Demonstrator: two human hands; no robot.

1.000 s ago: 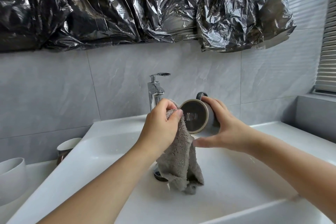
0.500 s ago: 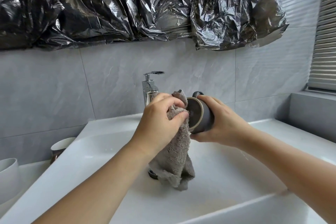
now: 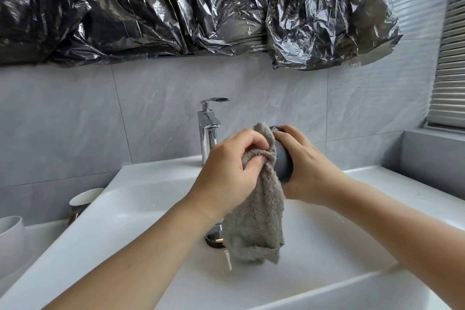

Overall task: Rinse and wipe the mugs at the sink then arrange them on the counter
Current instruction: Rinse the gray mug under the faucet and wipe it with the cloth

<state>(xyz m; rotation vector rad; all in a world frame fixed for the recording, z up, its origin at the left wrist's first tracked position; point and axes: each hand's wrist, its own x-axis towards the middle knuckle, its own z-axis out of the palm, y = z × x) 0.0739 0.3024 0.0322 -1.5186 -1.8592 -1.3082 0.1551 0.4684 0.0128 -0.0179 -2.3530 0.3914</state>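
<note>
My right hand [image 3: 304, 166] grips a grey mug [image 3: 283, 163] held sideways above the white sink [image 3: 156, 184], its base turned toward my left. My left hand [image 3: 229, 171] holds a grey fluffy cloth [image 3: 254, 224] bunched against the mug's base, which the cloth hides. The rest of the cloth hangs down over the basin. The mug's handle peeks out at the top by my right fingers. A white mug [image 3: 83, 200] stands on the counter left of the sink, and part of another white mug [image 3: 10, 234] shows at the far left edge.
A chrome tap [image 3: 208, 131] rises behind my hands, with no water running. The drain plug [image 3: 214, 238] sits in the basin under the cloth. Crumpled black plastic sheeting [image 3: 176, 7] hangs on the wall above. A grey ledge [image 3: 432, 158] and window blinds are at the right.
My left hand has brought the cloth onto the mug's base, which was bare before. My right hand turned the mug so its base faces more to the left.
</note>
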